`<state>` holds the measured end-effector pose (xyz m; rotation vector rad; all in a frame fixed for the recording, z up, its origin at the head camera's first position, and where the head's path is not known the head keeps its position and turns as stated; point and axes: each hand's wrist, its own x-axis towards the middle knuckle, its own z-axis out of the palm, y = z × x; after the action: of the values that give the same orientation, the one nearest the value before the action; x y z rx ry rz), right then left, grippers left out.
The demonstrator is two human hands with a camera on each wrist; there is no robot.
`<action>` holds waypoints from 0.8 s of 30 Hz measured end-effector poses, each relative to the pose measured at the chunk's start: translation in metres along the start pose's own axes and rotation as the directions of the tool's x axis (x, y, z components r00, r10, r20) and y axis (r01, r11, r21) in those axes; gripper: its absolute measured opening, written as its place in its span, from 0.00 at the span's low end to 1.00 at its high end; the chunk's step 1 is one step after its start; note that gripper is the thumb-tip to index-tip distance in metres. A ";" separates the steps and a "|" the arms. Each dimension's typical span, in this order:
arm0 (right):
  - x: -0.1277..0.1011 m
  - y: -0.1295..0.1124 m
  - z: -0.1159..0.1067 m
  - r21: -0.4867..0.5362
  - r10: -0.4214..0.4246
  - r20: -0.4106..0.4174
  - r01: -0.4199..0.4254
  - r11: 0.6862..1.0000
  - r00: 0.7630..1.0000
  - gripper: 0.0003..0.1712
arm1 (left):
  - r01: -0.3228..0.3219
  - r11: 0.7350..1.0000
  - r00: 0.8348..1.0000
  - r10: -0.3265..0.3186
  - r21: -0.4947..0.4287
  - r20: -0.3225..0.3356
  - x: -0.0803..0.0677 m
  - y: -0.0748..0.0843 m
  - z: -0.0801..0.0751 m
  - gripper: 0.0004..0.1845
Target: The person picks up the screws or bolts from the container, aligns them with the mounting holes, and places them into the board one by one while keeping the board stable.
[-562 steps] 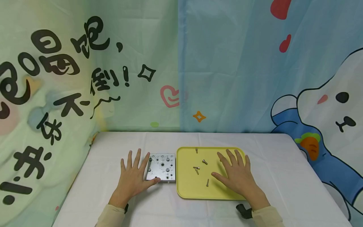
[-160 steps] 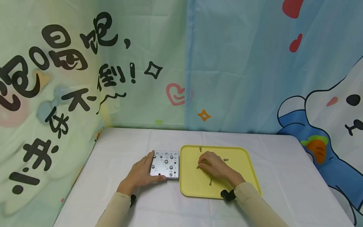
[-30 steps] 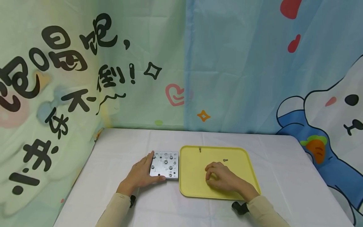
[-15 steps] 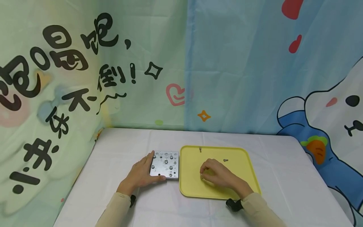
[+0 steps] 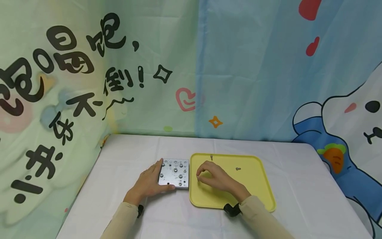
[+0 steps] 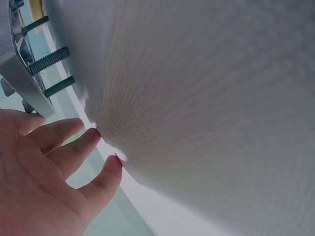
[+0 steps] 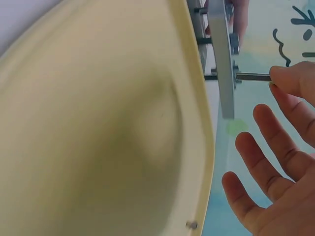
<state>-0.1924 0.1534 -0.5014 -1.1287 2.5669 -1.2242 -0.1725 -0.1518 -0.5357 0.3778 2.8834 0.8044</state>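
Observation:
A silver metal plate [image 5: 171, 178] with several bolts standing in it lies left of the yellow tray [image 5: 232, 199]. My left hand [image 5: 146, 184] grips it, thumb at the front edge and fingers along the left side. In the left wrist view, threaded bolt ends [image 6: 49, 60] stick out under the plate. Above the tray's left part, my right hand [image 5: 216, 177] pinches a screw [image 7: 253, 76] between thumb and index finger. The right wrist view has the other fingers spread, and the screw appears in line with the plate's edge; contact cannot be told.
Two screws lie on the tray, one by the back rim [image 5: 211, 157] and one right of the middle [image 5: 238, 168]. A white cloth [image 5: 167, 215] covers the table. Printed curtains [image 5: 238, 83] hang behind and at the left.
Within the last second my right hand has risen and moved left towards the plate with the screw. The screw near the tray's front has left its place since 5.3 s ago. My left hand stays put.

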 end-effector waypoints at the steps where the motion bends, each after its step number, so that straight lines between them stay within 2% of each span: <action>1: 0.003 -0.001 0.002 0.005 -0.003 0.001 0.003 1.000 1.000 0.05 | 0.000 1.000 1.000 0.000 0.001 0.001 0.000 0.000 0.000 0.69; 12: 0.025 -0.014 0.020 0.063 -0.009 0.044 0.006 0.998 0.999 0.04 | -0.007 1.000 1.000 0.007 0.003 0.009 -0.001 0.001 -0.003 0.68; 24: 0.033 -0.012 0.031 0.052 0.004 0.068 -0.007 0.999 0.998 0.03 | -0.002 1.000 1.000 0.002 0.006 0.014 0.000 0.000 -0.002 0.68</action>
<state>-0.1983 0.1075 -0.5065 -1.1318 2.4719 -1.2223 -0.1732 -0.1528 -0.5338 0.3856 2.8733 0.7901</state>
